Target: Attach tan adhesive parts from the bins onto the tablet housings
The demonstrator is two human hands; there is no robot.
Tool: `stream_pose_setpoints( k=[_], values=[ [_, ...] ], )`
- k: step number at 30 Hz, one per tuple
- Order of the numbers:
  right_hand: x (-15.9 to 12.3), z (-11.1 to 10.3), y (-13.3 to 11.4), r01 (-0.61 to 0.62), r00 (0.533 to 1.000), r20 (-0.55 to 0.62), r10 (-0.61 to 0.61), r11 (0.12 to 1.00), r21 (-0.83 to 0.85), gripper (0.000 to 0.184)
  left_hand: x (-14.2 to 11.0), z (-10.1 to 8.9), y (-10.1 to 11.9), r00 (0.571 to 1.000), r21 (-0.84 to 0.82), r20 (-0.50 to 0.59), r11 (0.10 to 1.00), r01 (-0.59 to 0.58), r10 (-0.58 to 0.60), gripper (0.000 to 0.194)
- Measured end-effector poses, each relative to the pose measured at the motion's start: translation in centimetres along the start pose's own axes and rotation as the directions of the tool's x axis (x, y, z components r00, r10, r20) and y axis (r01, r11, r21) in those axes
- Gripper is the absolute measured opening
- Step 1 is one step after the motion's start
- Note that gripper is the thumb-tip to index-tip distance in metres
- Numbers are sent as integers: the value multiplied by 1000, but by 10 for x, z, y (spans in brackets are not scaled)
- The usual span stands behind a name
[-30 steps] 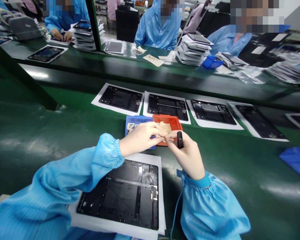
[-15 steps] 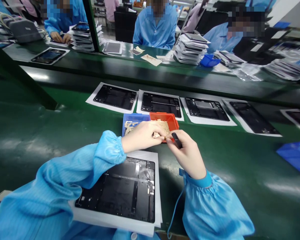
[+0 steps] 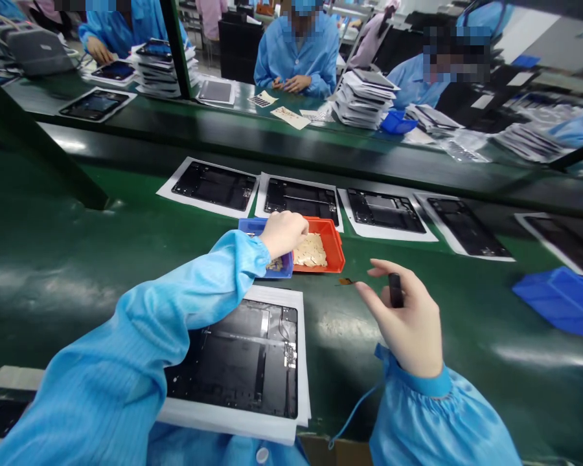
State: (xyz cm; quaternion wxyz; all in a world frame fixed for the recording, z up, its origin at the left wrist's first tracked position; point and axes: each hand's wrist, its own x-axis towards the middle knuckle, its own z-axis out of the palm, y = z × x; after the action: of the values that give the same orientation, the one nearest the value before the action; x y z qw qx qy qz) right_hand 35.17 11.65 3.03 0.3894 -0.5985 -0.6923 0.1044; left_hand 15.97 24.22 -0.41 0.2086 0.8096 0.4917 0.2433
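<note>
My left hand is closed, fingers curled down over the border between a blue bin and a red bin. Any item in its fingertips is hidden. Thin cream-coloured pieces lie in the red bin. To the right, my right hand keeps a short black stick-like tool in its curled fingers, while thumb and forefinger are apart. A small amber strip sticks out from the thumb tip. Below my left forearm, an opened black tablet housing lies on white sheets.
Several black tablet housings on white paper line the back of the green bench. A blue tray stands at the right. Behind a raised ledge, co-workers sit near stacked papers. A green post slants at left.
My hands have parted: the left moved back over the bins, the right moved right and its thumb and forefinger opened. The amber strip now shows at the right thumb.
</note>
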Motion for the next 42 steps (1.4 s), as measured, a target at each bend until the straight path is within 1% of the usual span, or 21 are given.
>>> stream_pose_setpoints(
  k=[2, 3, 4, 6, 7, 8, 9, 10, 11, 13, 14, 15, 16, 17, 18, 21, 23, 29, 33, 38, 42],
  values=[
    [-6, 4, -5, 24, 999, 30, -26, 997, 68, 40, -19, -9, 11, 997, -69, 35, 995, -73, 76, 12],
    [-8, 7, -8, 43, 997, 61, -50, 993, 111, 46, -31, -15, 17, 981, -156, 88, 975, -157, 172, 17],
    [-10, 11, -11, 64, 992, 99, -80, 985, 158, 52, -45, -21, 21, 943, -272, 147, 929, -252, 299, 23],
    [-13, 20, -19, 98, 975, 171, -145, 961, 259, 59, -72, -33, 24, 807, -508, 210, 767, -393, 553, 29],
    [-15, 24, -23, 109, 964, 198, -175, 946, 306, 60, -84, -39, 23, 747, -584, 205, 691, -425, 632, 28],
    [-15, 29, -27, 114, 955, 221, -198, 933, 343, 61, -95, -44, 19, 716, -621, 190, 647, -443, 672, 24],
    [-16, 34, -32, 113, 948, 237, -213, 920, 374, 61, -103, -50, 15, 715, -630, 165, 630, -453, 679, 21],
    [-17, 38, -36, 110, 945, 238, -222, 906, 409, 59, -111, -55, 10, 742, -623, 129, 636, -455, 657, 18],
    [-17, 42, -41, 114, 952, 202, -228, 882, 458, 51, -117, -60, 4, 790, -602, 74, 659, -451, 608, 17],
    [-18, 49, -50, 147, 978, 34, -205, 799, 582, 28, -127, -69, -5, 898, -527, -94, 744, -411, 430, 17],
    [-18, 52, -55, 170, 984, -65, -168, 748, 642, 27, -132, -73, -8, 926, -482, -185, 791, -378, 330, 17],
    [-20, 54, -60, 174, 985, -133, -114, 701, 692, 38, -137, -76, -10, 933, -440, -260, 829, -345, 250, 16],
    [-22, 56, -65, 151, 987, -153, -55, 664, 733, 48, -141, -78, -11, 929, -404, -312, 856, -322, 201, 15],
    [-24, 58, -71, 108, 991, -136, -5, 637, 763, 53, -144, -80, -11, 923, -378, -339, 873, -309, 181, 13],
    [-27, 60, -76, 52, 995, -92, 33, 624, 780, 51, -148, -80, -11, 919, -359, -353, 881, -306, 175, 12],
    [-40, 65, -90, -71, 992, -13, 122, 655, 752, 21, -154, -80, -8, 902, -329, -395, 891, -314, 173, 10],
    [-46, 69, -97, -89, 989, -19, 145, 702, 707, 18, -155, -79, -7, 896, -319, -411, 894, -315, 170, 10],
    [-49, 75, -101, -103, 992, 18, 125, 724, 682, 19, -158, -82, -7, 892, -338, -403, 873, -352, 203, 12],
    [-43, 77, -95, -95, 995, 64, 70, 684, 723, 17, -161, -85, -8, 909, -405, -351, 838, -366, 227, 12],
    [-36, 82, -98, -81, 995, 96, 10, 626, 776, 13, -162, -84, -10, 929, -462, -313, 824, -329, 196, 13],
    [-34, 87, -102, -84, 994, 105, 4, 628, 773, 13, -163, -85, -11, 939, -464, -290, 832, -305, 182, 13]
  ],
)
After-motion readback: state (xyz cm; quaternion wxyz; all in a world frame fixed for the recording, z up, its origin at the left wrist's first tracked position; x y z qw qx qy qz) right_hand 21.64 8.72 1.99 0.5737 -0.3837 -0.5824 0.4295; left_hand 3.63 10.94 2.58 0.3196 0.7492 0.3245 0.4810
